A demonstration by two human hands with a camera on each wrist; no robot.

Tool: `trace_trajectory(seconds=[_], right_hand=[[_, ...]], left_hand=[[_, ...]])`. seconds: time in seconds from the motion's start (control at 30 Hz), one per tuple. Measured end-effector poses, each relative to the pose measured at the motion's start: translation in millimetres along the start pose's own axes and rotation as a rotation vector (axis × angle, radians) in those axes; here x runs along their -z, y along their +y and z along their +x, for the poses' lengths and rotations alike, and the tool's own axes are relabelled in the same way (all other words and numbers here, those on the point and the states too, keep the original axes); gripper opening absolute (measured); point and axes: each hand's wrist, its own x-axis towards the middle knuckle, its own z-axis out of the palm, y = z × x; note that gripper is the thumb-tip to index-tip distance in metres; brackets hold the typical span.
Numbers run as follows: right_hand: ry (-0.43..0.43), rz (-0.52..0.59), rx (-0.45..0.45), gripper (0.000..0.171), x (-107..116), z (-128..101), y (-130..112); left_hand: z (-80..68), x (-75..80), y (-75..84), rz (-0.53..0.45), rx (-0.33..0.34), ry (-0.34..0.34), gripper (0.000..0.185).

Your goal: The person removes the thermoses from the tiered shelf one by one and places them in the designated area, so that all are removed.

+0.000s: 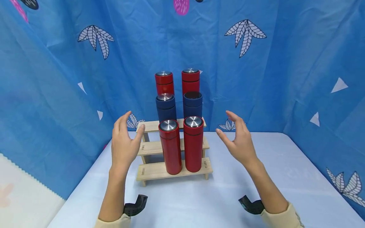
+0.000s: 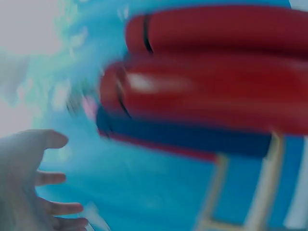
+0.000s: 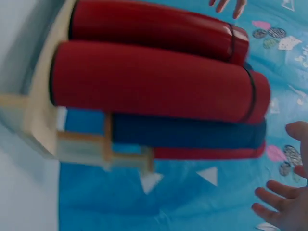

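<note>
Two red thermos bottles, a left one (image 1: 171,148) and a right one (image 1: 193,145), stand on the lowest step of a wooden three-step rack (image 1: 151,171). Behind them on the middle step are two blue thermoses (image 1: 166,109), one with a dark lid (image 1: 193,95). Two more red thermoses (image 1: 190,79) rise at the back. My left hand (image 1: 124,144) is raised left of the rack, fingers spread and holding nothing. To the right, my right hand (image 1: 239,142) mirrors it, thumb apart from the fingers, touching nothing. The left wrist view is blurred.
The rack stands on a white-covered table (image 1: 245,190). A blue patterned curtain (image 1: 137,57) hangs behind and on both sides. Each wrist wears a black strap mount, the left one (image 1: 135,205) and the right one (image 1: 251,205). Pale cloth (image 1: 25,196) shows at lower left.
</note>
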Motion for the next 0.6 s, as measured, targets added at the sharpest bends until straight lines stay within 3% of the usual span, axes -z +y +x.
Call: trace_trajectory(seconds=[0.1,0.2,0.4,0.6], right_hand=[[0.034,0.135,0.035,0.072,-23,-7,0],[0.041,0.252,0.062,0.080,-45,-15,2],[0.013,0.387,0.071,0.087,-71,-29,-6],[-0.042,0.397,0.031,0.086,-82,-39,-24]], left_hand=[[-0.2,-8.6,-32.7,-0.053,0.116,0.074,0.053],[-3.7,-21.2,-66.6,-0.093,0.165,0.096,0.050],[-13.0,-51.9,-120.7,-0.199,0.118,-0.003,0.044],[-22.1,-75.3,-146.4,-0.255,0.074,-0.106,0.039]])
